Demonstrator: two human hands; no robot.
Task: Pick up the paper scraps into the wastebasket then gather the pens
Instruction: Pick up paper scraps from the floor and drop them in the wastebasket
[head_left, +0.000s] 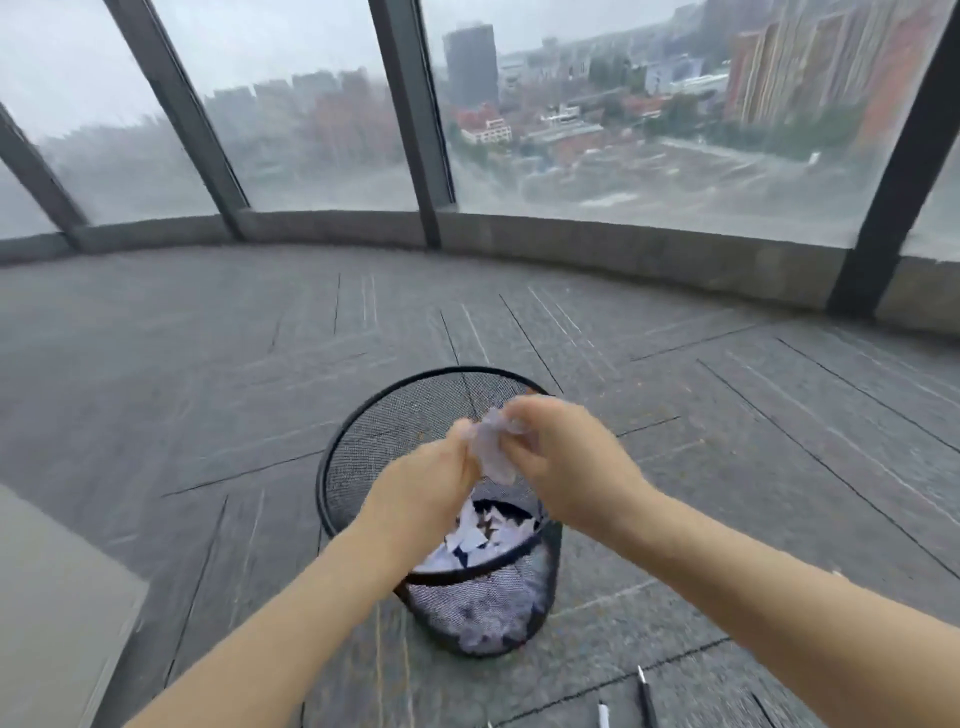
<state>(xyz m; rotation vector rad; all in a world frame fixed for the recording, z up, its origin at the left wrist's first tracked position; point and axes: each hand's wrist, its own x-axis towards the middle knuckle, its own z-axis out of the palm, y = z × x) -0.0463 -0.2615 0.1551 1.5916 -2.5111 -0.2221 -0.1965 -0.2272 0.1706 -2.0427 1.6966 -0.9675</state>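
A black wire-mesh wastebasket (358, 447) stands on the grey carpet in front of me, with several white paper scraps (480, 538) lying at its bottom. Above its opening my left hand (431, 480) and my right hand (558, 462) meet, and both pinch a crumpled white paper wad (491, 447) between their fingertips. The frame is blurred by motion. A dark pen (645, 696) lies on the carpet at the bottom right, and a white pen (602, 716) lies just left of it, cut off by the frame edge.
Grey carpet tiles (208, 364) spread all round the basket. A low concrete sill (623, 249) and tall windows with dark frames close off the far side. A pale flat surface (47, 597) juts in at the lower left.
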